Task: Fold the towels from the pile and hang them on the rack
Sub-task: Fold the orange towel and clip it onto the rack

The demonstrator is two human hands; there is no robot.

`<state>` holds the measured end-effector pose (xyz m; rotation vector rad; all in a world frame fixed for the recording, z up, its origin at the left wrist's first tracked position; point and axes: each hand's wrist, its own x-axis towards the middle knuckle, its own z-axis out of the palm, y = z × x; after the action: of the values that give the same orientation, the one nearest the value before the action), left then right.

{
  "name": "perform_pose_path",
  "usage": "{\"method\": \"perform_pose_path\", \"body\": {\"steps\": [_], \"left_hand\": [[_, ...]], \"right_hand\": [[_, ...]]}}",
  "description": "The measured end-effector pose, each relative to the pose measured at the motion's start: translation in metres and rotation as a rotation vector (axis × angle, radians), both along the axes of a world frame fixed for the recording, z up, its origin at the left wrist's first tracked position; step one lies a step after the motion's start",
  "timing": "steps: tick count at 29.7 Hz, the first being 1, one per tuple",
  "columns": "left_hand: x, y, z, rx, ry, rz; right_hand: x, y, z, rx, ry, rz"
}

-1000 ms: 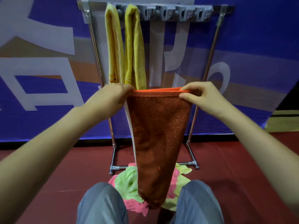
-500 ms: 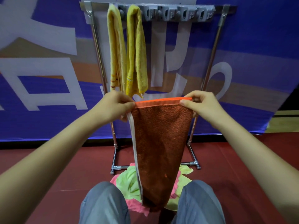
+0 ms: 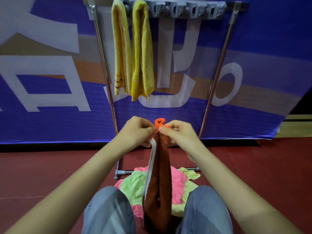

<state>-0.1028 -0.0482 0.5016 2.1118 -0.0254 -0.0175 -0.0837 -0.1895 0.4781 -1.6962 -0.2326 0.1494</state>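
A rust-brown towel (image 3: 160,179) with an orange top hem and a grey side band hangs folded into a narrow strip between my knees. My left hand (image 3: 136,130) and my right hand (image 3: 179,132) pinch its top edge close together, and the hem bunches into a small orange loop between them. Two yellow towels (image 3: 133,48) hang folded on the left part of the metal rack (image 3: 185,9). A pile of pink and light green towels (image 3: 179,181) lies on the floor below the brown towel.
The rack's two slanted steel legs (image 3: 104,65) stand on the dark red floor (image 3: 50,174) in front of a blue banner wall (image 3: 270,48). Several grey clips along the rack's top bar to the right of the yellow towels hold nothing. My knees in grey trousers (image 3: 109,211) frame the pile.
My hands have come together and moved lower, folding the brown towel's top edge in half so it hangs narrower. The view tilted slightly downward.
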Motion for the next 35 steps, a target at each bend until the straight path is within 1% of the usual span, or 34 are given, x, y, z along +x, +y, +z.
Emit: {"method": "perform_pose_path", "body": {"steps": [5, 8, 9, 12, 14, 16, 18, 19, 20, 22, 24, 26, 29, 31, 33, 35], "left_hand": [[-0.003, 0.008, -0.007, -0.129, 0.077, 0.035], [-0.005, 0.009, -0.010, -0.213, 0.107, 0.087], [-0.005, 0.009, -0.011, -0.191, 0.100, 0.096], [-0.007, 0.014, -0.015, -0.009, 0.052, 0.050], [-0.009, 0.018, -0.014, 0.003, 0.043, 0.004], [-0.011, 0.019, -0.012, -0.020, 0.041, -0.066], [-0.014, 0.021, -0.011, 0.036, 0.022, -0.161], [-0.015, 0.021, -0.012, 0.069, 0.008, -0.208], [-0.017, 0.023, -0.012, 0.095, -0.006, -0.240], [-0.018, 0.028, -0.012, 0.117, -0.032, -0.267], [-0.018, 0.032, -0.011, 0.113, -0.051, -0.271], [-0.018, 0.036, -0.010, 0.105, -0.061, -0.268], [-0.020, 0.041, -0.005, 0.064, -0.094, -0.237], [-0.017, 0.045, 0.004, 0.086, -0.154, -0.201], [-0.012, 0.047, 0.025, 0.153, -0.271, -0.166], [-0.008, 0.049, 0.057, 0.206, -0.431, -0.127]], "right_hand": [[-0.005, 0.005, -0.007, 0.114, 0.081, 0.092], [-0.009, 0.005, -0.009, 0.183, 0.184, 0.140], [-0.010, 0.005, -0.010, 0.189, 0.209, 0.161], [-0.013, 0.003, -0.013, 0.200, 0.246, 0.215], [-0.012, 0.001, -0.013, 0.192, 0.237, 0.239], [-0.010, -0.001, -0.014, 0.233, 0.190, 0.195], [-0.007, -0.006, -0.016, 0.302, 0.115, 0.089], [-0.005, -0.009, -0.019, 0.297, 0.045, 0.039], [-0.002, -0.012, -0.022, 0.246, -0.023, 0.012], [0.003, -0.018, -0.030, 0.053, -0.090, 0.038], [0.006, -0.019, -0.034, -0.090, -0.061, 0.134], [0.008, -0.019, -0.035, -0.132, -0.065, 0.166], [0.009, -0.015, -0.029, -0.067, -0.105, 0.109], [0.006, -0.008, -0.015, -0.008, -0.166, 0.084], [0.003, 0.000, 0.012, 0.037, -0.281, 0.071], [0.003, 0.003, 0.046, 0.134, -0.421, 0.059]]}}
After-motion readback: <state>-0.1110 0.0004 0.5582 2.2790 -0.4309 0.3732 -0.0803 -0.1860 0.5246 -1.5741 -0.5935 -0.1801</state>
